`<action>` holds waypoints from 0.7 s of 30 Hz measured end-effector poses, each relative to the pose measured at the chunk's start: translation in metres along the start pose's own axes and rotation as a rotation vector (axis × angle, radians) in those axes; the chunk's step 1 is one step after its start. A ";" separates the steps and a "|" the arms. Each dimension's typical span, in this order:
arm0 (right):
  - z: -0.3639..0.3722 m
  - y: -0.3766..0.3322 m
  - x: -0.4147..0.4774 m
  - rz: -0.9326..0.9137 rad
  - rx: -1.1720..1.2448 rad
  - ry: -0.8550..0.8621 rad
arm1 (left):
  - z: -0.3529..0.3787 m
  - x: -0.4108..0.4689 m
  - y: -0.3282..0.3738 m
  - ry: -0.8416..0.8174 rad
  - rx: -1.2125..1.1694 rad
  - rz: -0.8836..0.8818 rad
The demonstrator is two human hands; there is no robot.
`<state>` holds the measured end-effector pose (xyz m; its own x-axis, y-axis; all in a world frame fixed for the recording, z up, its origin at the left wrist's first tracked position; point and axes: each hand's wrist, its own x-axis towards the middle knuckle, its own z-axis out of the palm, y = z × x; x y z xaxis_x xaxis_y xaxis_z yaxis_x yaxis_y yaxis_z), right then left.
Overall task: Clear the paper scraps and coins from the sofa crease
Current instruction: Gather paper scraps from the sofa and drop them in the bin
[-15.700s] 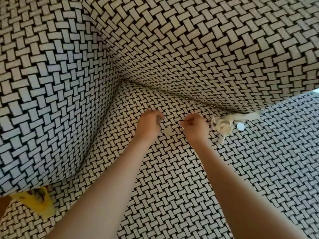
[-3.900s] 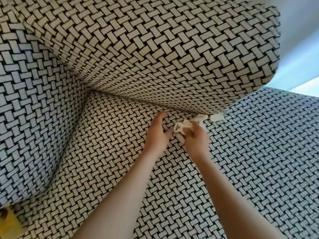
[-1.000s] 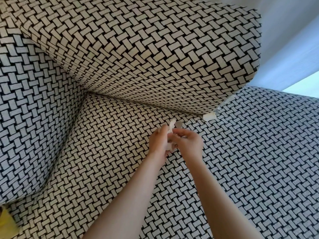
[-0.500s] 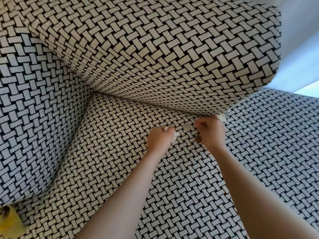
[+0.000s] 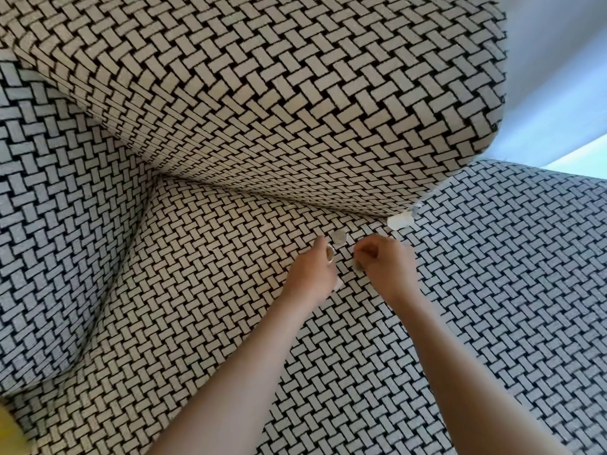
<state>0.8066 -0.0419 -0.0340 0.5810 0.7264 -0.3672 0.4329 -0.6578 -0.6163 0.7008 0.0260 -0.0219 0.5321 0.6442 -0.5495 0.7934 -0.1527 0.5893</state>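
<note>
Hovering by the crease, left hand (image 5: 312,274) curls around paper bits, right hand (image 5: 386,264) pinches something dark, likely a coin. Loose coin (image 5: 339,238) between them could slide under the cushion; paper scrap (image 5: 400,221) remains wedged.

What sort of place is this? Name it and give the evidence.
Probably a living room, seen close up on a sofa: woven-pattern seat cushion, back cushion meeting it at a crease, pale wall behind.

A coin (image 5: 339,237) and paper scrap (image 5: 399,221) lie on the woven sofa seat (image 5: 203,290).
</note>
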 end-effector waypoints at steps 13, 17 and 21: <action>-0.004 0.001 -0.032 0.401 0.920 0.066 | 0.027 -0.004 0.005 0.162 0.343 0.119; 0.000 -0.003 -0.039 0.404 0.960 0.122 | 0.026 0.000 0.007 0.124 0.204 0.097; 0.002 -0.006 -0.039 0.442 1.046 0.197 | 0.016 -0.005 0.007 0.045 -0.463 -0.177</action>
<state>0.7794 -0.0657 -0.0174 0.6770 0.3690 -0.6368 -0.5654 -0.2932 -0.7710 0.7082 0.0102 -0.0247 0.3802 0.6632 -0.6447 0.6504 0.3040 0.6962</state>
